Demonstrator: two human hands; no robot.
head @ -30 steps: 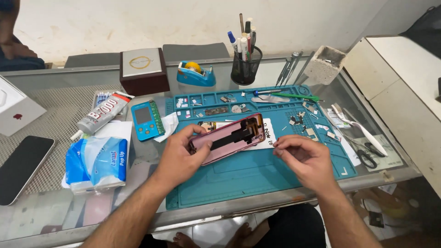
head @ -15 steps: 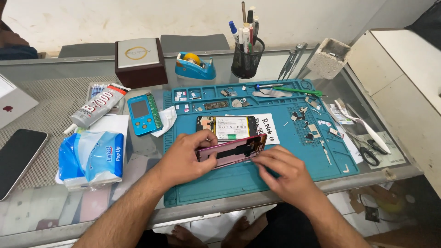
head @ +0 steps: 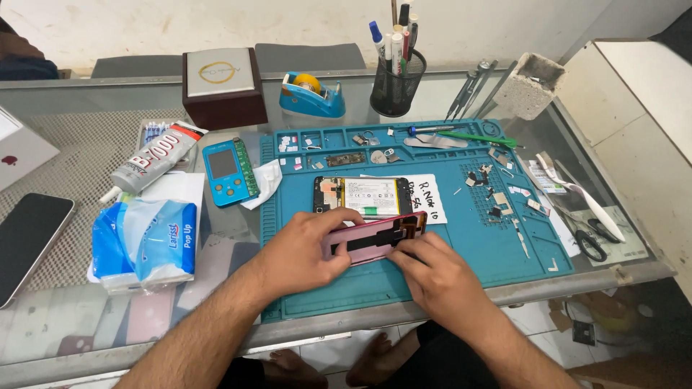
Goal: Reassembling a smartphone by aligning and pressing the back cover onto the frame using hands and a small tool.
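Both hands hold a pink phone screen panel [head: 375, 239] tilted on edge over the blue repair mat [head: 461, 252]. My left hand [head: 306, 252] grips its left end. My right hand [head: 432, 270] holds its lower right side, with fingers tucked under it. Just behind the panel lies the opened phone body [head: 362, 195], battery showing, flat on the mat. A white paper note [head: 430, 198] lies under its right end. Small screws and parts [head: 497, 194] are scattered on the mat to the right.
A tissue pack [head: 144, 241], glue tube [head: 155, 160], small blue device [head: 227, 171] and dark phone [head: 25, 241] lie on the left. At the back stand a brown box [head: 223, 86], tape dispenser [head: 311, 94] and pen cup [head: 396, 79]. Scissors [head: 587, 230] lie by the right table edge.
The pink panel has been lifted off the phone body and brought toward me, tilted on edge. My right hand moved from beside it to under its right side.
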